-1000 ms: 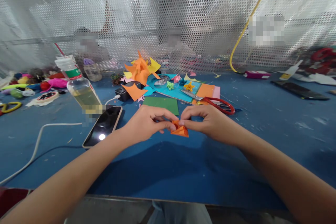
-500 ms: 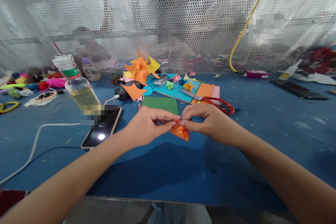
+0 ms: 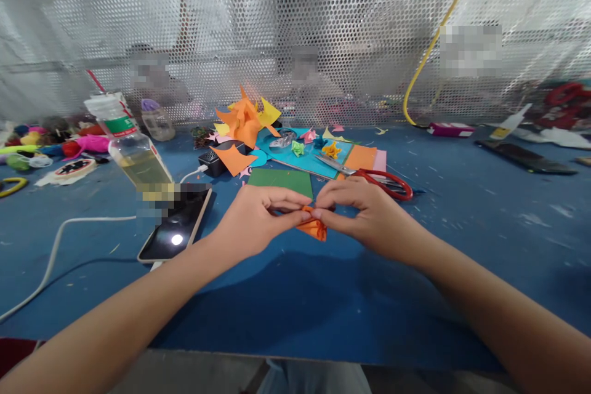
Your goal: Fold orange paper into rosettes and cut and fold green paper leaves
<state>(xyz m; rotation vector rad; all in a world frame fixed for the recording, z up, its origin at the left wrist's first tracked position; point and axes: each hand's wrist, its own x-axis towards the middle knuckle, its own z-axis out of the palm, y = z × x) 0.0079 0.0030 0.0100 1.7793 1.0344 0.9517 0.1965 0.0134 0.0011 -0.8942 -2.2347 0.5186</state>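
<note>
Between my two hands is a small piece of folded orange paper (image 3: 314, 229), held above the blue table. My left hand (image 3: 263, 217) pinches its upper left edge between thumb and fingers. From the other side my right hand (image 3: 357, 212) grips its top, thumb against the paper, fingertips almost meeting the left ones. The fingers hide the paper's upper part. Just behind lies a green paper sheet (image 3: 282, 182). Red-handled scissors (image 3: 388, 184) rest beyond my right hand, and small paper stars, a yellow one (image 3: 331, 149) and a green one (image 3: 298, 148), sit on blue paper.
A phone (image 3: 178, 228) with a white cable lies left of my hands, beside a tilted-looking bottle (image 3: 138, 154). Orange paper scraps (image 3: 247, 120) are heaped near a black box (image 3: 221, 160). A dark phone (image 3: 521, 157) lies far right. Perforated metal mesh (image 3: 369, 31) stands behind the table (image 3: 323, 314).
The orange paper has shifted slightly up and left, and less of it shows below my fingers. My right fingers have closed in further over its top. Both hands keep their hold.
</note>
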